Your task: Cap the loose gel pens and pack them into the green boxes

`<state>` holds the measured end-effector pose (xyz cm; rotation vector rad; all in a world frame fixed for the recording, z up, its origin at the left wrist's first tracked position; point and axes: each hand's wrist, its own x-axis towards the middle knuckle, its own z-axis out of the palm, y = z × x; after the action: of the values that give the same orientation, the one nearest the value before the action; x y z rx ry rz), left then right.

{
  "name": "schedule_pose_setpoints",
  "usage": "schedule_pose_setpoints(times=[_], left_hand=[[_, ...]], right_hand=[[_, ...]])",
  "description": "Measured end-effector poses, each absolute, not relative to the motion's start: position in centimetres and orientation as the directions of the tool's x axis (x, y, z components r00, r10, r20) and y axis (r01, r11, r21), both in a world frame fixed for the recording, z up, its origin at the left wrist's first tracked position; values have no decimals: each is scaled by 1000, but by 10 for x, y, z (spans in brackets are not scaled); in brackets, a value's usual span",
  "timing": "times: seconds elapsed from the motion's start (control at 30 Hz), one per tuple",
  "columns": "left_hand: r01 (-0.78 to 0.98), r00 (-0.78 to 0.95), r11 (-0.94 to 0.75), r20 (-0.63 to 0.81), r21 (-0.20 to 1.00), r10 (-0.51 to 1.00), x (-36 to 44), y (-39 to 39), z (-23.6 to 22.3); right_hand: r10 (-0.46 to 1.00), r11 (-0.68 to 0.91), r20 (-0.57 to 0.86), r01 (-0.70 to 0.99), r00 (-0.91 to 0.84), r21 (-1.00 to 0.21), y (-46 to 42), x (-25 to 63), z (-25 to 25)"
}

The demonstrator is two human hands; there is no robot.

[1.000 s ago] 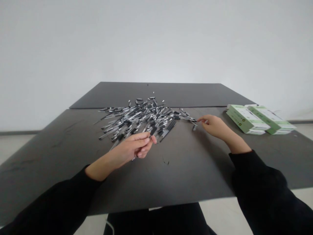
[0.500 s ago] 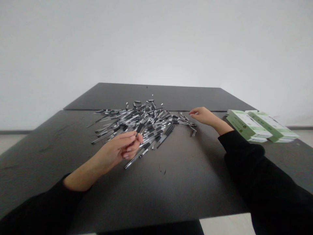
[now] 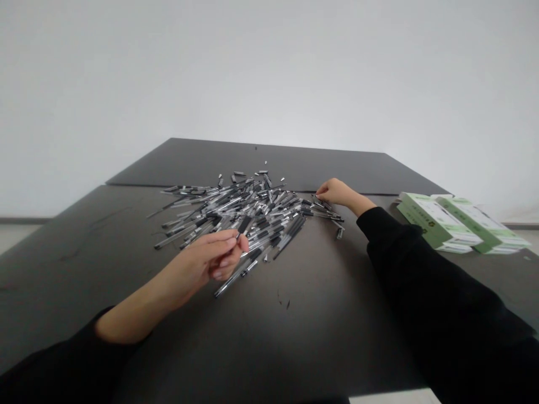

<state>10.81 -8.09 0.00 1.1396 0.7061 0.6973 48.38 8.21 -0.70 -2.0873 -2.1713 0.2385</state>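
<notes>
Black-and-clear pens (image 3: 248, 213) lie in a loose, criss-crossed pile on the dark grey table (image 3: 84, 269), spread out between my two hands and pointing every which way. My hands are well apart, one at each side of the pile's near half.

My left hand (image 3: 213, 255) is in front of the pile, at its near edge, with the fingers curled in and the thumb closed against them. A dark pen section (image 3: 243, 225) sticks out just past my fingertips; it looks pinched there, although the angle and my fingers make that hard to be sure of. Just under and beyond that hand, a single loose pen (image 3: 236, 278) lies at a slant on the table, its far end running into the pile.

My right hand (image 3: 339, 193) is stretched out to the far right edge of the pile, palm down, with its fingertips (image 3: 318, 192) at the pens there. I can't tell whether they are closed on one or only touching. A few pens (image 3: 338, 231) lie apart, just below that hand.

Two green-and-white boxes (image 3: 438, 220) sit on the table well to the right of my right hand, side by side. Black sleeves (image 3: 400, 264) cover both my forearms up to the wrists.
</notes>
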Motion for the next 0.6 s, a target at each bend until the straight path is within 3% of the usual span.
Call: schedule_pose_setpoints(times=[0.23,0.4,0.5,0.6], left_hand=[[-138,576,239,-119,961,809,110,-78,1],[-103,585,202,-105,974,804,111,-77,-2],[-58,605,140,-77,989,793,114,-77,-5],[-1,672,67,-49,998,739,118,-78,-9]], right_hand=[[999,41,-25,985,-45,-166,82,473,-7],[996,70,64,983,-60,-170,77,470,6],[988,103,147,918,-50,-383,55,462,23],[963,256,244,662,-113,-704,10,442,40]])
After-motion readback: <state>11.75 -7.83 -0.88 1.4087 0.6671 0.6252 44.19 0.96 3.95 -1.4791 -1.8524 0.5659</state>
